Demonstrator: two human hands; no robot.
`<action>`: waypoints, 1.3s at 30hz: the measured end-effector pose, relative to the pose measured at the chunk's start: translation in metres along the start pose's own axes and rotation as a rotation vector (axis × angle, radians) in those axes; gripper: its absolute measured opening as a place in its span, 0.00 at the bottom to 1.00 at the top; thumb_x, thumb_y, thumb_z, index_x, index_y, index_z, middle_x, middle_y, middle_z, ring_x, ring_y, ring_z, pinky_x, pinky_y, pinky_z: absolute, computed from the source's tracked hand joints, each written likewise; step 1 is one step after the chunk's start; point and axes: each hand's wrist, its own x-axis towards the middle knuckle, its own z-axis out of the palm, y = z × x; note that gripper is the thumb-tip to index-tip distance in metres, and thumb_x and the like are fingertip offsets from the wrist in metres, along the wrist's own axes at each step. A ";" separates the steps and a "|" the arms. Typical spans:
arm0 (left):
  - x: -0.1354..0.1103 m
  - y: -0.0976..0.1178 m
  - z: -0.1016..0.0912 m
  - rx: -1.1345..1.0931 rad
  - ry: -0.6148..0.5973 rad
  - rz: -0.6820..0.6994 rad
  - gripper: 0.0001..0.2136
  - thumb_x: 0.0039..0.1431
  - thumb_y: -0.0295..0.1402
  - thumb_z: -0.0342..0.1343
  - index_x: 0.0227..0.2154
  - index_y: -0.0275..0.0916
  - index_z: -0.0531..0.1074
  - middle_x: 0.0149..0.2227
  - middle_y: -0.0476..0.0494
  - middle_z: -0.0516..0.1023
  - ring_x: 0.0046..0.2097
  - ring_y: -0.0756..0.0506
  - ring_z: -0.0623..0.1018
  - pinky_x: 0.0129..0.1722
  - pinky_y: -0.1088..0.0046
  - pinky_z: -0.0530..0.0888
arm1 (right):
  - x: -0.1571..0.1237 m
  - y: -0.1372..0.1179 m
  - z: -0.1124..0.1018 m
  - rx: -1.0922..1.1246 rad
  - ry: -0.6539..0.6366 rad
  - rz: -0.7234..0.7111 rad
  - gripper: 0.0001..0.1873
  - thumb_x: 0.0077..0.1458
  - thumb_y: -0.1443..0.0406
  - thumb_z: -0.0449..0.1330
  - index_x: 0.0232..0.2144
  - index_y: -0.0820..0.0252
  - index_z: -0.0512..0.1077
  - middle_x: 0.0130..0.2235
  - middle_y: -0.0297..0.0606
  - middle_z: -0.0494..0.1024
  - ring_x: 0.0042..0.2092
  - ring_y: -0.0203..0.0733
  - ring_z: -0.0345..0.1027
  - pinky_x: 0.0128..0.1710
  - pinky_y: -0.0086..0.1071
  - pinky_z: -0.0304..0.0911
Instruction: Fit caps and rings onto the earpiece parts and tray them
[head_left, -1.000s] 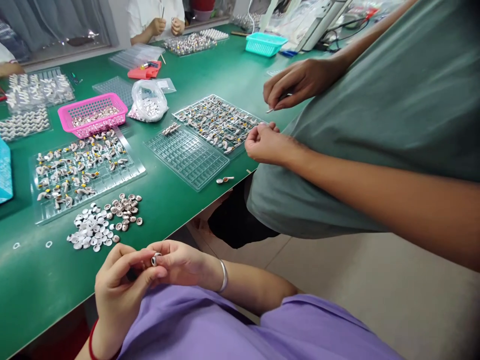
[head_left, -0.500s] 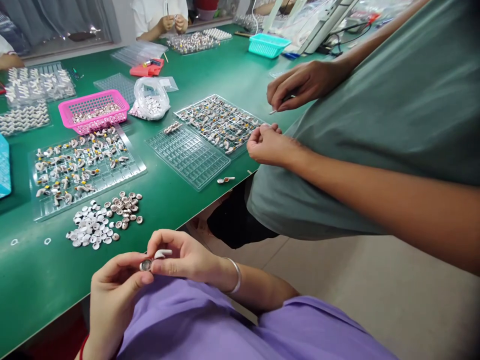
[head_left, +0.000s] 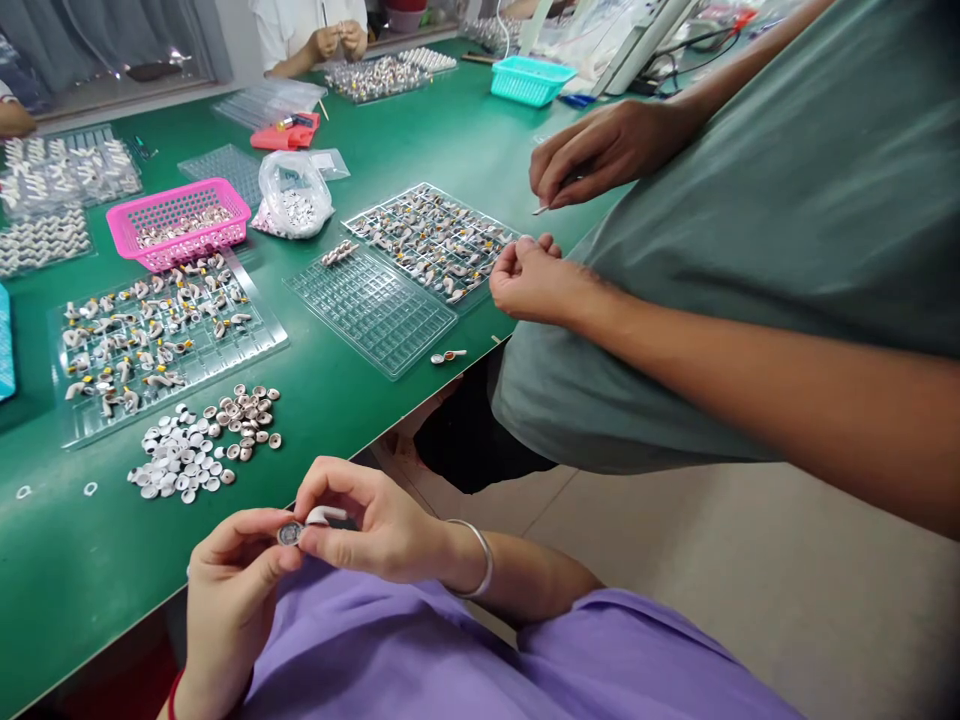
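My left hand (head_left: 236, 575) pinches a small round earbud cap (head_left: 289, 534) between thumb and fingertips, its hollow side facing me. In my right hand (head_left: 371, 525), thumb and forefinger hold a white stemmed earbud shell (head_left: 325, 515), right beside the cap. Whether the two parts are joined I cannot tell; fingertips cover where they meet. Both hands are above my lap at the table edge. Just beyond them on the green table lie a pile of white caps (head_left: 180, 455) and a pile of brownish caps (head_left: 245, 420).
A clear tray of earbud parts (head_left: 264, 330) lies behind the piles, near a pink basket (head_left: 124, 228) and a plastic bag (head_left: 296, 205). An unfilled tray (head_left: 382, 325) sits to the right. A co-worker's hands (head_left: 551, 280) work close on my right; another person's hands (head_left: 337, 40) are across the table.
The view has shifted slightly. The cap and the earbud shell have turned a little in my fingers, and my right hand has tilted slightly. Both hands keep their hold.
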 end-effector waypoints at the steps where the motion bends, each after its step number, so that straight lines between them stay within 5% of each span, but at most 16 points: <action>1: 0.000 -0.001 -0.001 0.020 0.009 0.013 0.11 0.38 0.31 0.75 0.29 0.44 0.84 0.27 0.48 0.85 0.28 0.50 0.83 0.32 0.83 0.80 | 0.000 0.000 0.000 -0.004 0.005 0.008 0.11 0.52 0.65 0.67 0.34 0.61 0.68 0.30 0.28 0.65 0.28 0.28 0.55 0.29 0.25 0.55; 12: -0.003 -0.002 -0.004 0.029 0.029 -0.001 0.11 0.39 0.32 0.75 0.30 0.44 0.84 0.28 0.47 0.86 0.29 0.49 0.84 0.34 0.83 0.79 | 0.000 0.001 0.004 0.075 0.013 0.128 0.14 0.50 0.63 0.68 0.33 0.61 0.67 0.27 0.26 0.65 0.26 0.27 0.54 0.27 0.25 0.54; 19: -0.003 0.001 0.001 0.057 0.083 -0.009 0.09 0.43 0.35 0.73 0.30 0.42 0.84 0.29 0.46 0.85 0.29 0.51 0.83 0.32 0.84 0.79 | -0.001 0.004 0.001 -0.151 0.056 -0.051 0.11 0.50 0.66 0.67 0.34 0.61 0.69 0.34 0.31 0.68 0.32 0.31 0.63 0.33 0.26 0.62; 24: -0.005 -0.003 -0.003 0.190 0.166 0.054 0.07 0.46 0.35 0.72 0.30 0.42 0.82 0.26 0.50 0.83 0.27 0.53 0.80 0.29 0.85 0.77 | -0.003 0.003 -0.008 -0.304 -0.025 -0.117 0.15 0.50 0.62 0.69 0.38 0.60 0.71 0.35 0.33 0.70 0.35 0.34 0.65 0.39 0.29 0.65; 39: -0.006 0.007 -0.013 0.582 0.141 0.191 0.05 0.50 0.32 0.64 0.30 0.40 0.81 0.28 0.47 0.82 0.28 0.48 0.80 0.27 0.78 0.78 | 0.005 0.018 -0.004 -0.259 -0.069 0.083 0.15 0.53 0.58 0.67 0.39 0.63 0.75 0.36 0.38 0.77 0.36 0.36 0.71 0.39 0.32 0.70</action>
